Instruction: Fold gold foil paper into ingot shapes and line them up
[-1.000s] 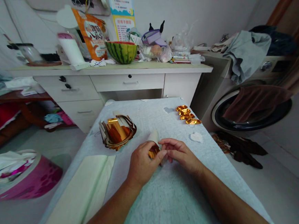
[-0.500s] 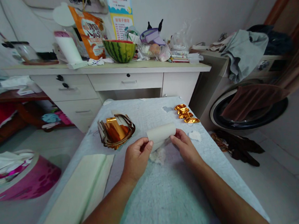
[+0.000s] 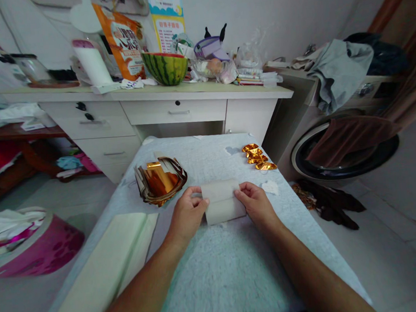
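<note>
A small pale sheet of paper (image 3: 225, 210) with a crease across it is held above the cloth-covered table (image 3: 217, 275). My left hand (image 3: 188, 215) pinches its left edge between thumb and fingers. At the right edge, my right hand (image 3: 258, 205) grips it the same way. Left of the hands sits a basket (image 3: 147, 195) holding gold foil sheets (image 3: 161, 179). Several twisted gold foil pieces (image 3: 256, 158) lie in a row at the table's back right. A stack of long pale paper (image 3: 104, 260) lies beside my left forearm.
Behind the table stands a white cabinet (image 3: 175, 111) with a cut watermelon (image 3: 167, 70) and an orange bag (image 3: 122, 42) on top. A pink bin (image 3: 56, 242) is at the left, a washing machine (image 3: 294, 115) at the right.
The paper has moved slightly toward me and opened out; its lower part now shows below the crease. Both hands still hold its sides.
</note>
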Action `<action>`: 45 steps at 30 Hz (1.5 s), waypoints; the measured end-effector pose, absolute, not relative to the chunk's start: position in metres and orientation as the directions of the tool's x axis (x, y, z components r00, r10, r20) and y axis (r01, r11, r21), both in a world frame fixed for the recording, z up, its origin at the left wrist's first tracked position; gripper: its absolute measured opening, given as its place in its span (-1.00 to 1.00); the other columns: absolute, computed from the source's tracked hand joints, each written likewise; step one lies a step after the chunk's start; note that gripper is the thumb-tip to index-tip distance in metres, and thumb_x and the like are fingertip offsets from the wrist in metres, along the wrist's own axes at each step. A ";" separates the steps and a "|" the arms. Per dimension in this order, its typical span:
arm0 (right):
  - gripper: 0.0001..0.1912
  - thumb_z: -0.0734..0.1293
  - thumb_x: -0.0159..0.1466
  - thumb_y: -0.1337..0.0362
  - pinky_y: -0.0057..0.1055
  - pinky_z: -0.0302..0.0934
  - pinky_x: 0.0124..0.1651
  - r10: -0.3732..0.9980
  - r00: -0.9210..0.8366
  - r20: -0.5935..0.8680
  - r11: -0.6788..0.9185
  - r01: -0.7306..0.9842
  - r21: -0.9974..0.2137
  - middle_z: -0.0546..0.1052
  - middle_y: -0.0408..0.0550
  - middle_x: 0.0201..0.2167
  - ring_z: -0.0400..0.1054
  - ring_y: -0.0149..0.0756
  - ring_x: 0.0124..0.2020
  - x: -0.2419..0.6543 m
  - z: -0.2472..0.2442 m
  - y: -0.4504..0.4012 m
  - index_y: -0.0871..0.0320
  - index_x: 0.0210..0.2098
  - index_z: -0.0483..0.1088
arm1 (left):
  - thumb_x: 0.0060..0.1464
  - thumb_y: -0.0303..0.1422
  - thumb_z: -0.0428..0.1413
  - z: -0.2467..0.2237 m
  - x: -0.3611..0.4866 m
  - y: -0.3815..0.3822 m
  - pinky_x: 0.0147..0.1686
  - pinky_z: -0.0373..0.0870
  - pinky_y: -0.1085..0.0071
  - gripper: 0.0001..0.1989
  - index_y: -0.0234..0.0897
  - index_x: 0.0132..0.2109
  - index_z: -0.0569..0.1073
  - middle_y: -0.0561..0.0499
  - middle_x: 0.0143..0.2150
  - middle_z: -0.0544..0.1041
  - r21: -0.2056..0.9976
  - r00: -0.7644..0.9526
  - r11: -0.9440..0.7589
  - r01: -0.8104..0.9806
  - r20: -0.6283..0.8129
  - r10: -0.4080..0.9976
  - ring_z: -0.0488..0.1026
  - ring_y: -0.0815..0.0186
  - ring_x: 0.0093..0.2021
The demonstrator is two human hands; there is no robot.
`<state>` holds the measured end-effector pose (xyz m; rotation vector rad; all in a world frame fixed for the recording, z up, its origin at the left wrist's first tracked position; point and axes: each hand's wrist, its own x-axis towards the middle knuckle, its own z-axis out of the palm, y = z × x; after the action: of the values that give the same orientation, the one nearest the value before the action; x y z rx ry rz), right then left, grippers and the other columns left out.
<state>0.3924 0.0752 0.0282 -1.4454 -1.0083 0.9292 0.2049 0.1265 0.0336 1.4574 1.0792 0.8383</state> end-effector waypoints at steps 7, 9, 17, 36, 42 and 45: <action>-0.93 0.30 0.15 0.27 -0.45 -0.03 -0.45 0.931 0.351 0.097 -0.168 0.649 -0.742 0.35 -0.23 -0.63 0.23 -0.36 -0.56 0.389 0.026 0.075 0.09 -0.35 0.37 | 0.05 -0.44 0.01 0.033 0.201 0.123 -0.45 0.15 0.46 -0.61 -0.25 0.06 0.20 0.18 -0.56 0.40 0.731 0.384 -0.290 0.618 0.041 0.922 0.39 0.33 -0.51; -0.88 0.30 0.14 0.30 -0.44 -0.04 -0.44 0.934 0.345 0.093 -0.185 0.689 -0.700 0.37 -0.22 -0.62 0.24 -0.36 -0.55 0.387 0.026 0.075 0.09 -0.28 0.36 | 0.05 -0.46 0.00 0.036 0.201 0.121 -0.44 0.13 0.46 -0.68 -0.22 0.00 0.26 0.17 -0.55 0.41 0.633 0.410 -0.345 0.693 0.048 0.911 0.40 0.32 -0.49; -0.69 0.30 0.17 0.29 -0.41 -0.06 -0.41 0.953 0.300 0.029 -0.256 0.855 -0.451 0.46 -0.11 -0.49 0.32 -0.27 -0.45 0.381 0.029 0.072 0.07 -0.07 0.30 | 0.06 -0.43 0.02 0.038 0.201 0.115 -0.38 0.17 0.43 -0.86 -0.15 -0.24 0.44 0.05 -0.42 0.51 0.406 0.506 -0.475 0.781 0.037 0.862 0.46 0.25 -0.35; -0.45 0.53 -0.05 0.09 -0.27 0.07 -0.06 0.969 -0.248 0.019 0.225 0.840 -0.493 0.33 -0.03 -0.14 0.16 -0.16 -0.12 0.400 0.045 0.054 0.10 -0.12 0.36 | -0.01 -0.57 0.03 0.039 0.199 0.122 -0.09 0.34 0.30 -0.71 -0.23 -0.17 0.52 -0.04 -0.20 0.47 0.502 0.768 -0.703 0.503 0.114 0.631 0.39 0.22 -0.11; -0.56 0.50 0.00 0.25 -0.29 0.04 -0.05 0.963 -0.270 0.011 0.241 0.841 -0.485 0.31 -0.06 -0.13 0.14 -0.20 -0.12 0.400 0.045 0.053 0.07 -0.14 0.36 | -0.02 -0.59 0.02 0.040 0.197 0.122 -0.04 0.33 0.30 -0.66 -0.20 -0.12 0.51 -0.03 -0.17 0.46 0.526 0.779 -0.696 0.489 0.095 0.619 0.37 0.22 -0.06; -0.63 0.46 0.03 0.30 -0.29 0.04 -0.04 0.967 -0.251 0.032 0.235 0.846 -0.479 0.32 -0.07 -0.15 0.15 -0.22 -0.13 0.398 0.046 0.053 0.08 -0.17 0.38 | 0.00 -0.58 0.02 0.037 0.197 0.123 0.01 0.31 0.30 -0.64 -0.19 -0.08 0.50 -0.02 -0.14 0.45 0.540 0.793 -0.697 0.472 0.084 0.603 0.36 0.23 -0.04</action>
<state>0.3976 0.0532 0.0457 -1.6814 -2.1916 0.5311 0.1972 0.1234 0.0370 2.4774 0.8003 0.3484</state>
